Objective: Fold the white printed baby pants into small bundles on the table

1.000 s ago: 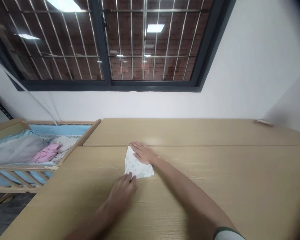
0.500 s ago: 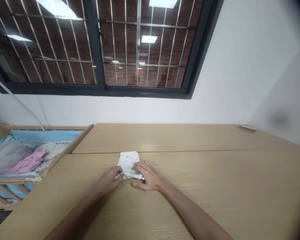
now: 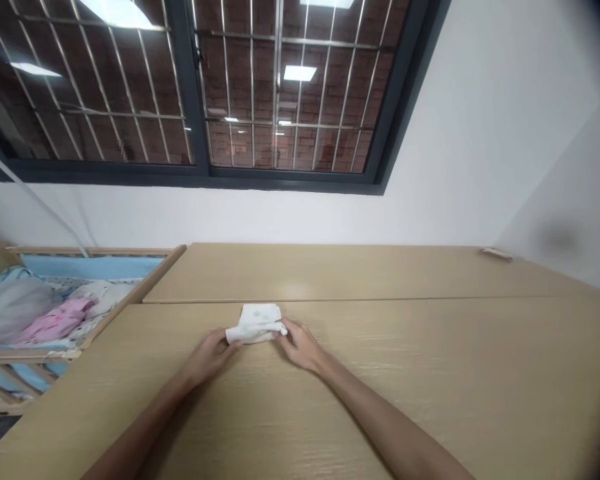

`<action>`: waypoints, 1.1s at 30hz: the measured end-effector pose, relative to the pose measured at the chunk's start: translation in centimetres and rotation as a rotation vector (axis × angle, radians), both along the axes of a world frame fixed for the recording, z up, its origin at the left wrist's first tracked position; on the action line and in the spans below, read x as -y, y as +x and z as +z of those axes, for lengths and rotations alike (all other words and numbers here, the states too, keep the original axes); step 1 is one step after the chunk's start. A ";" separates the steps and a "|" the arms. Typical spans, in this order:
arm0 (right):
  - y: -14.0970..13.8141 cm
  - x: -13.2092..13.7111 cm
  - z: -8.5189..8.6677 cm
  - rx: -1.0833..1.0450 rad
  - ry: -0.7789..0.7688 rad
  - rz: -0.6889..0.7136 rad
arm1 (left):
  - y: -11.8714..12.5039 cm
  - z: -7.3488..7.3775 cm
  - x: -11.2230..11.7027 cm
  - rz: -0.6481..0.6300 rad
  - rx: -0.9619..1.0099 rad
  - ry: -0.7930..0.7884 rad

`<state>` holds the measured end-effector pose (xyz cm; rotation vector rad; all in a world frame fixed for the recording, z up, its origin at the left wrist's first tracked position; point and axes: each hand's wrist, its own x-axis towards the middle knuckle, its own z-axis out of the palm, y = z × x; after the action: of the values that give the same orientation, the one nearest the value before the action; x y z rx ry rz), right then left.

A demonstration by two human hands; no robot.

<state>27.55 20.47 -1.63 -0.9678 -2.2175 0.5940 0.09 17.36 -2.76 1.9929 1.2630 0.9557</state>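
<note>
A wooden crib [image 3: 80, 293] stands at the left. On the light wooden table [image 3: 430, 373], the left hand [image 3: 211, 353] and right hand [image 3: 300, 345] pinch the near corners of a small white folded cloth [image 3: 257, 323], apparently lifting that edge. It looks light, soft and limp, best taken at the corners.

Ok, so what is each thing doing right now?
Small white printed cloth: folded, near edge lifted off the table.
Left hand: pinching the cloth's left end.
Right hand: pinching its right end.
Light wooden table: bearing the cloth.
Wooden crib: holding bedding.
Dark-framed window: shut.
</note>
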 end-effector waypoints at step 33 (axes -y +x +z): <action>-2.3 -0.5 -1.2 0.329 0.091 -0.193 | 2.2 -5.0 -2.6 0.107 -0.652 0.369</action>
<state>25.22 20.96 -2.80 -1.2885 -2.3713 0.2576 2.33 19.97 -7.78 2.6869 1.6315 0.6286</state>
